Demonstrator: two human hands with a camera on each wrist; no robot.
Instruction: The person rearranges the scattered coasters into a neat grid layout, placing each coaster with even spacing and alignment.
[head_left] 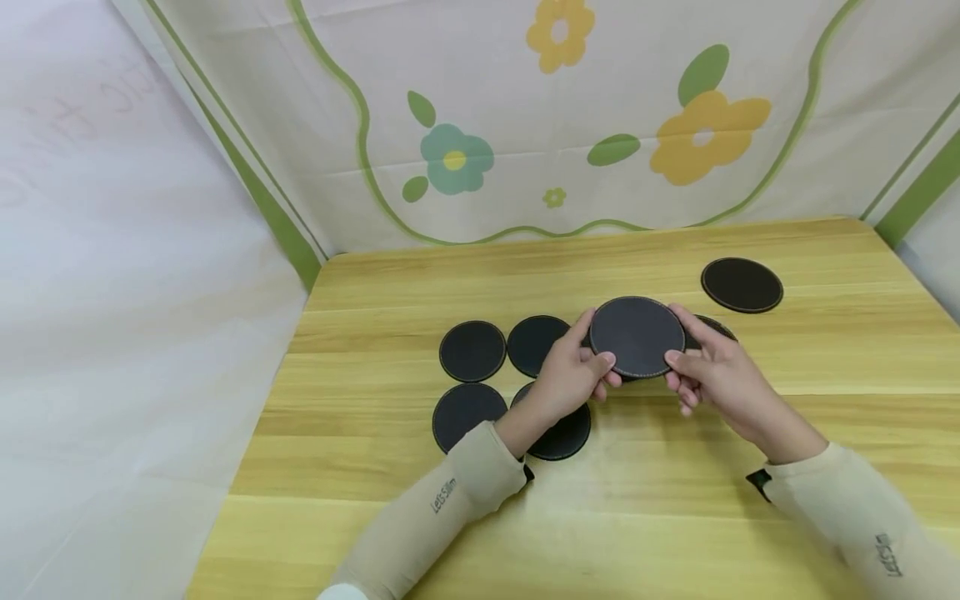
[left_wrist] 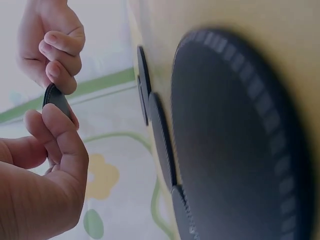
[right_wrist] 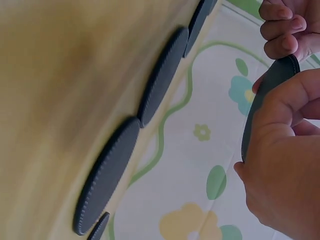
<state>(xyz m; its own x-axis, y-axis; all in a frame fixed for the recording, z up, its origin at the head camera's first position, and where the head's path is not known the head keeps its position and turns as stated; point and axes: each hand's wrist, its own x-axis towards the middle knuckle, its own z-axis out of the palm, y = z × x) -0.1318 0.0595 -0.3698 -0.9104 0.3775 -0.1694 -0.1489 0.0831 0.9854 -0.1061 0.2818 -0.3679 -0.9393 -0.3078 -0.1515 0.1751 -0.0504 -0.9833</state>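
A round black coaster (head_left: 637,337) with a stitched edge is held up above the table between both hands. My left hand (head_left: 566,367) pinches its left edge, thumb on the near face. The right hand (head_left: 723,379) grips the opposite edge the same way. In the left wrist view the coaster (left_wrist: 58,101) shows nearly edge-on between the fingers; the right wrist view shows its dark side (right_wrist: 270,92). Behind the right fingers, another black coaster (head_left: 716,326) is partly hidden. Under my left hand and forearm, a further coaster (head_left: 562,435) is partly covered.
More matching coasters lie on the wooden table (head_left: 360,467): one at back left (head_left: 472,351), one beside it (head_left: 534,340), one in front (head_left: 467,414), and one at far right (head_left: 742,285). A flower-patterned cloth (head_left: 510,100) hangs behind the table.
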